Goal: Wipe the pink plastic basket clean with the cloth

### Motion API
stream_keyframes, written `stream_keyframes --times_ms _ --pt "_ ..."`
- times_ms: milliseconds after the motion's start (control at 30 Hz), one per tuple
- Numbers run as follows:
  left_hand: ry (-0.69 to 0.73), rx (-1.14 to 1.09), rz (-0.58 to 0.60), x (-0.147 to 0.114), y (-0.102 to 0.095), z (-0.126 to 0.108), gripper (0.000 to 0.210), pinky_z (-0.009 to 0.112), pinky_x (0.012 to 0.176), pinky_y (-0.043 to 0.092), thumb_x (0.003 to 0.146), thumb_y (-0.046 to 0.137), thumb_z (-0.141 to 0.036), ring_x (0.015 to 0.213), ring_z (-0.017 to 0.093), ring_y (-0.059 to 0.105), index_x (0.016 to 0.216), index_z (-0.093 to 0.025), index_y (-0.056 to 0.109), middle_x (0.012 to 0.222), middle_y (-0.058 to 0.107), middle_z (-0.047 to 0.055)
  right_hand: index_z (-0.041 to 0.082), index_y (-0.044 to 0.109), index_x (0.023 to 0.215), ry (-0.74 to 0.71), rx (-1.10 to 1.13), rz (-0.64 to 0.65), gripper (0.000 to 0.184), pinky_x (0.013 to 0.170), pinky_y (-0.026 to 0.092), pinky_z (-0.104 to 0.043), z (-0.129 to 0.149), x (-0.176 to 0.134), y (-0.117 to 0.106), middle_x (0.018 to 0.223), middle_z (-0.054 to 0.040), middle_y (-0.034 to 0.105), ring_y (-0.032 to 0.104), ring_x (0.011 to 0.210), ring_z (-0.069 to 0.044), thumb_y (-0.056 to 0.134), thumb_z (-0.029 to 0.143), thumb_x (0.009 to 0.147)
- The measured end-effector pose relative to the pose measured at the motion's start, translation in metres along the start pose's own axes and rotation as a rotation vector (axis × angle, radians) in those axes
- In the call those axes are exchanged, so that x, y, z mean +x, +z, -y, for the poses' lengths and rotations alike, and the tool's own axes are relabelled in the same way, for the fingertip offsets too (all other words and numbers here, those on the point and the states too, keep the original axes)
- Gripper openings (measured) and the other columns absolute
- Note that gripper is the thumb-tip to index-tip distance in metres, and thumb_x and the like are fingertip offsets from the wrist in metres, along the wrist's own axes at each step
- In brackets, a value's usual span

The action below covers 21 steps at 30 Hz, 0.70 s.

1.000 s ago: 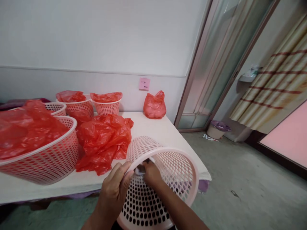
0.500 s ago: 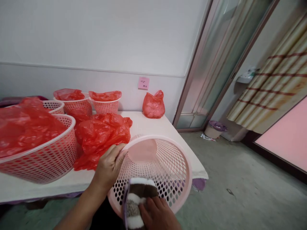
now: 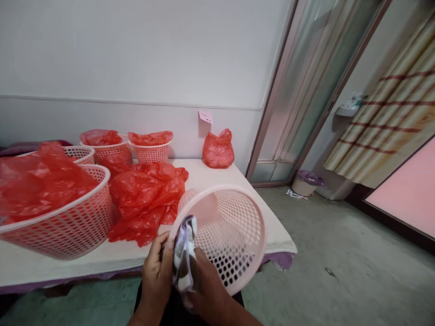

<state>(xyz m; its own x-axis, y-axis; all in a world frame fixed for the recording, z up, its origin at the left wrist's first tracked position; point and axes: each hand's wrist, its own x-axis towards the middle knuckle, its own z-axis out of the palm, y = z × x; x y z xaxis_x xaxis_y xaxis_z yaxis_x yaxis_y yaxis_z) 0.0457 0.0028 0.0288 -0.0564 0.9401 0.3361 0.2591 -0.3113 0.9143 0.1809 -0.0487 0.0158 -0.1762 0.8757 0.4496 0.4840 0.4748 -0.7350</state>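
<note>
I hold a pink perforated plastic basket (image 3: 234, 226) tilted on its side in front of the table edge, its mouth facing me and to the right. My left hand (image 3: 155, 274) grips the basket's left rim. My right hand (image 3: 204, 290) presses a purple, brown and white cloth (image 3: 183, 249) against that same rim, beside my left fingers. A loose heap of red plastic bags (image 3: 146, 194) lies on the white table (image 3: 217, 181) just behind the basket.
A large pink basket lined with red plastic (image 3: 57, 213) stands at the left. Three smaller lined baskets (image 3: 151, 146) stand by the wall. A tied red bag (image 3: 218, 149) sits at the table's far right. A glass door (image 3: 299, 99) and a small bin (image 3: 304, 182) are at right.
My right hand pulled the cloth out of the basket's inside, down to its lower rim, then up onto the left rim. The basket turned so that its mouth faces me more.
</note>
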Motion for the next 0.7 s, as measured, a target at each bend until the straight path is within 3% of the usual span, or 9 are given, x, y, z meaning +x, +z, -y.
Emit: stream_keyframes --times_ms 67,167,267,367,500,633,700 --pt "0.08 0.027 -0.022 0.004 -0.005 -0.001 0.03 0.028 0.072 0.053 0.089 0.054 -0.047 0.08 0.019 0.066 0.096 -0.021 0.067 0.088 0.072 0.002 0.022 0.058 0.117 0.005 -0.129 0.12 0.039 0.085 0.048 -0.03 -0.009 0.0 0.004 0.115 -0.0065 0.06 0.057 0.101 -0.021 0.068 0.025 0.079" --pt "0.212 0.036 -0.018 0.015 -0.012 -0.006 0.022 0.027 0.077 0.052 0.089 0.056 -0.039 0.083 0.018 0.066 0.095 -0.022 0.069 0.09 0.072 0.001 0.021 0.063 0.115 0.129 -0.607 0.283 0.027 0.086 0.048 -0.039 -0.039 0.0 0.004 0.111 -0.0115 0.065 0.059 0.101 -0.026 0.056 0.019 0.089" --pt "0.311 0.06 0.015 0.021 -0.013 -0.011 0.019 0.025 0.078 0.052 0.09 0.056 -0.033 0.085 0.017 0.066 0.099 -0.022 0.069 0.093 0.072 0.001 0.011 0.07 0.102 0.327 -0.869 0.307 0.029 0.084 0.048 -0.046 -0.072 0.012 -0.006 0.105 -0.0208 0.067 0.062 0.099 -0.032 0.046 0.005 0.087" --pt "0.424 0.101 0.086 0.022 -0.009 -0.016 0.018 0.023 0.081 0.051 0.092 0.055 -0.026 0.087 0.015 0.067 0.105 -0.022 0.067 0.096 0.072 0.002 0.004 0.071 0.099 0.418 -0.884 0.26 0.033 0.082 0.048 -0.05 -0.093 0.031 -0.016 0.104 -0.028 0.066 0.062 0.098 -0.036 0.041 0.002 0.086" --pt "0.569 0.162 0.106 0.026 -0.006 -0.017 0.018 0.022 0.083 0.049 0.091 0.055 -0.02 0.088 0.013 0.066 0.105 -0.022 0.067 0.093 0.071 0.001 0.011 0.07 0.106 0.4 -0.761 0.303 0.03 0.082 0.049 -0.04 -0.084 0.036 -0.014 0.107 -0.021 0.068 0.066 0.094 -0.031 0.055 0.011 0.08" --pt "0.565 0.175 0.06 0.042 -0.011 -0.011 0.017 0.022 0.082 0.049 0.091 0.057 -0.023 0.085 0.013 0.065 0.105 -0.02 0.068 0.09 0.07 0.001 0.03 0.069 0.101 0.217 -0.524 0.419 0.025 0.069 0.048 -0.019 -0.054 0.004 -0.013 0.095 0.0033 0.073 0.069 0.081 -0.015 0.064 0.022 0.078" --pt "0.526 0.169 0.05 0.05 -0.013 -0.009 0.018 0.023 0.081 0.048 0.09 0.058 -0.025 0.085 0.014 0.065 0.104 -0.019 0.068 0.09 0.07 0.002 0.029 0.069 0.096 0.006 -0.521 0.455 0.019 0.06 0.047 -0.021 -0.045 -0.02 -0.01 0.089 0.0033 0.072 0.068 0.072 -0.015 0.068 0.026 0.077"
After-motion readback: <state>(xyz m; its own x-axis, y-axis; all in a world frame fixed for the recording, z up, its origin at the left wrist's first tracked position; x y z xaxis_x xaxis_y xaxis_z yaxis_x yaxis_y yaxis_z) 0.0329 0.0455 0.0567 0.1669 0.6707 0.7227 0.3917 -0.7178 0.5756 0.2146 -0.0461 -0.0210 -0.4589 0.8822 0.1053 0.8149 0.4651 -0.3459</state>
